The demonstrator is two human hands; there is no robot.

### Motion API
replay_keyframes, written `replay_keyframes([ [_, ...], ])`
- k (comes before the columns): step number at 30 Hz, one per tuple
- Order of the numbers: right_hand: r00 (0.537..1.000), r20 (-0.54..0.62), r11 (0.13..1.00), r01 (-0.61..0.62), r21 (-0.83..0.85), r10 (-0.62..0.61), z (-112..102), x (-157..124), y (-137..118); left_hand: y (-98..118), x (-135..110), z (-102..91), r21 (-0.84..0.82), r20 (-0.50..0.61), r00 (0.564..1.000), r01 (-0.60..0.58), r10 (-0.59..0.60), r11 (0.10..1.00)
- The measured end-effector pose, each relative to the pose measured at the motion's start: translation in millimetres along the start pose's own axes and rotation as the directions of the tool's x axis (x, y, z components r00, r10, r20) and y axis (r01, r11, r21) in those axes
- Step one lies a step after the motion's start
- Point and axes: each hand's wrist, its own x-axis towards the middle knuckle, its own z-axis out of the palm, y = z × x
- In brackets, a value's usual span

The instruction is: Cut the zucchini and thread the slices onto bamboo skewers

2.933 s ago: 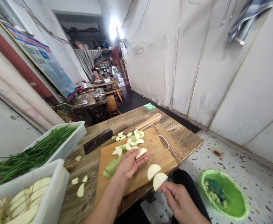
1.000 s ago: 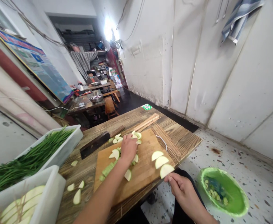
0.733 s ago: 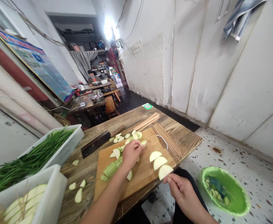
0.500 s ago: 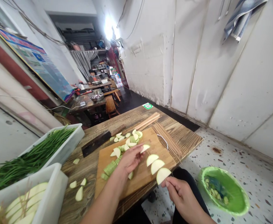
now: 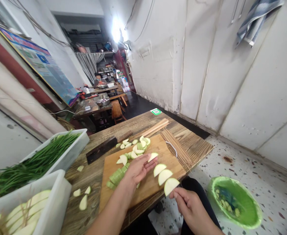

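The R hand [image 5: 186, 203] is pinching a thin brown wooden skewer [image 5: 155, 161] w/ 3 pale half-moon slices [image 5: 165, 176]; the L hand [image 5: 139, 168] is gripping a 4th slice [image 5: 153, 157] nr its tip, poss. touching, above the tan rectangular wooden board [image 5: 166, 158].

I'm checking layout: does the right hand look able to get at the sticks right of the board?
Probably: the way to the sticks looks open, though the right hand holds skewered slices.

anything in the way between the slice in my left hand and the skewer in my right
Nothing visible stands between the slice in your left hand and the tip of the skewer in your right hand; whether they touch, I can't tell.
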Motion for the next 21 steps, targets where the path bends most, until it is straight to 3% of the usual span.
replay_keyframes([
  [8,1.0,-0.001,1.0,-0.011,-0.009,0.011,0,0,1,-4,-3,4.4,0.012,-0.031,0.999,-0.022,0.022,1.0],
  [21,1.0,-0.009,0.998,0.004,-0.066,-0.005,-1,2,-4,-11,-7,4.7,0.062,0.02,1.0,-0.021,0.02,0.998],
])
